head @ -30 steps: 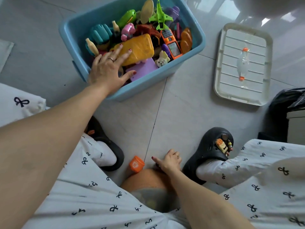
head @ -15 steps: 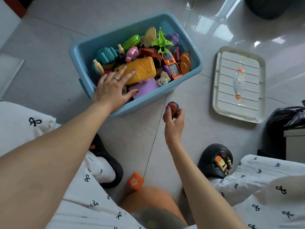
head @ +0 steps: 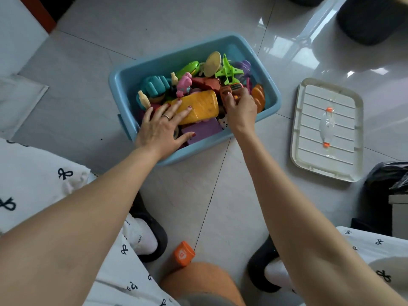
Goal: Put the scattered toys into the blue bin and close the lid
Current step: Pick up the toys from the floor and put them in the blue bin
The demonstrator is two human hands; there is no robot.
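Observation:
The blue bin (head: 270,91) stands on the floor ahead, piled with several toys. My left hand (head: 162,129) lies flat over its near left corner, with straight fingers pressing a big yellow toy (head: 199,108). My right hand (head: 240,107) reaches into the bin's right half, fingers curled and pinching a small brown-orange toy (head: 226,94) just over the pile. An orange block (head: 183,253) lies on the floor between my feet. The white lid (head: 309,129) lies flat on the floor to the right of the bin.
My two black slippers (head: 154,228) flank the orange block. A black bag (head: 388,180) and a grey box (head: 399,215) sit at the right edge. Dark round objects (head: 371,18) stand at the top right. A pale mat (head: 19,100) lies at the left.
My right hand picked a small toy off the floor near my feet, lifted it and carried it over the bin's rim into the pile. My left hand stayed on the yellow toy.

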